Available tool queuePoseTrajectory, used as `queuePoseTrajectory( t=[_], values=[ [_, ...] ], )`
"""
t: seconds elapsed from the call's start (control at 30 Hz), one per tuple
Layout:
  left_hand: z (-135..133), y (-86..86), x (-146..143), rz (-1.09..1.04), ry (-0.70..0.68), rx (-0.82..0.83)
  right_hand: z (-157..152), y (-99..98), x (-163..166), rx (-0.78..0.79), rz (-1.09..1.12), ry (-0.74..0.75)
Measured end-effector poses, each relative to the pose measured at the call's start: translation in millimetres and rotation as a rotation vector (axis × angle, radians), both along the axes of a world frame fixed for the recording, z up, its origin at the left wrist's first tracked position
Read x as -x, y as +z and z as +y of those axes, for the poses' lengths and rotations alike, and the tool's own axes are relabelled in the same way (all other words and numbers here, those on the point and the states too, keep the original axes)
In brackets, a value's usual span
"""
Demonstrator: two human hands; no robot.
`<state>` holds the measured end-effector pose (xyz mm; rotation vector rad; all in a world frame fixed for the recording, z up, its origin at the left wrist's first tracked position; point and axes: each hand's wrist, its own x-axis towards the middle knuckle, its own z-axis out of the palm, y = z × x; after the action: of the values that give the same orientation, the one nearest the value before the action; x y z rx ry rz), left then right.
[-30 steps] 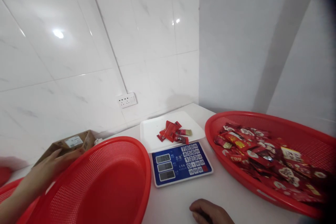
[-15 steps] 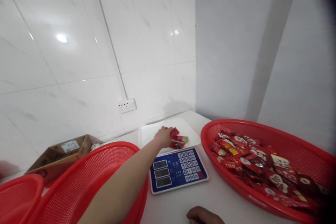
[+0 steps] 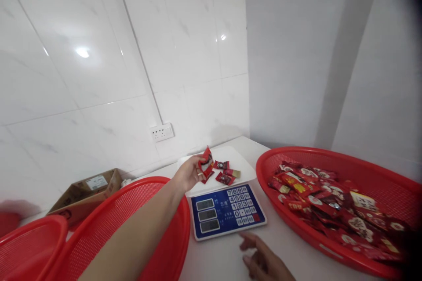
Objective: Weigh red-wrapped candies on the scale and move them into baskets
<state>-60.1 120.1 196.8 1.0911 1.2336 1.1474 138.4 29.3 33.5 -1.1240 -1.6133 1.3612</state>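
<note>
**Left hand [image 3: 188, 174] lifted a bunch of red sweet packets [image 3: 206, 164] off the scale pan**

The left hand's fingers were clenched around the bunch. The packets stuck up and to the right from between thumb and fingers, just above the left part of the white pan [image 3: 245, 167] of the electronic scale [image 3: 227, 210]. Three loose packets [image 3: 226, 172] lay flat on the pan just to the right of the held bunch, apart from the fingers.

The right hand [image 3: 263, 262] hovered low over the white table [image 3: 217, 259] in front of the scale's blue keypad, its fingers spread and holding nothing.

The scale sat hemmed in on both sides. An empty red mesh basket [image 3: 132, 215] lay under the left forearm, its rim touching or nearly touching the scale. A large red basket [image 3: 346, 162] heaped with packets [image 3: 329, 206] stood near on the right. Bare table showed only in front of the keypad and as a narrow strip behind the pan, up to the tiled wall with its socket [image 3: 161, 132]. A cardboard box [image 3: 87, 191] and a second red basket [image 3: 29, 246] stood at the far left.

The held packets were glossy red wrappers, crumpled together, one showing a dark round mark.
</note>
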Motion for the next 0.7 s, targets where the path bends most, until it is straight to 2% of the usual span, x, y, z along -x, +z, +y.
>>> queuePoseTrajectory(
  t=[0.07,0.13,0.23,0.3,0.4,0.5,0.6,0.7],
  values=[
    [-25.2,2.3,-6.4,-0.131,-0.103,0.073,10.4,25.9,1.0,-0.015,0.121,-0.101],
    [-48.5,0.9,-14.0,-0.212,-0.172,0.152,20.8,57.3,3.0,-0.063,0.219,-0.086],
    [-73.2,-2.6,-21.9,-0.260,-0.217,0.268,30.2,97.1,9.3,-0.122,0.251,0.058],
    [-82.5,-3.2,-23.1,-0.279,-0.221,0.306,31.5,112.0,15.4,-0.115,0.264,0.127],
    [-90.4,-2.9,-20.7,-0.283,-0.230,0.258,30.4,119.1,25.7,-0.064,0.277,0.087],
    [-95.3,-7.1,-15.6,-0.073,-0.200,0.106,29.5,117.0,35.6,-0.023,0.241,0.032],
    [-99.1,-15.6,-7.2,0.168,-0.114,-0.049,27.3,111.6,44.5,0.100,0.284,0.134],
    [-104.0,-19.2,5.0,0.186,-0.098,-0.071,25.2,110.1,50.1,0.195,0.322,0.245]
  ],
)
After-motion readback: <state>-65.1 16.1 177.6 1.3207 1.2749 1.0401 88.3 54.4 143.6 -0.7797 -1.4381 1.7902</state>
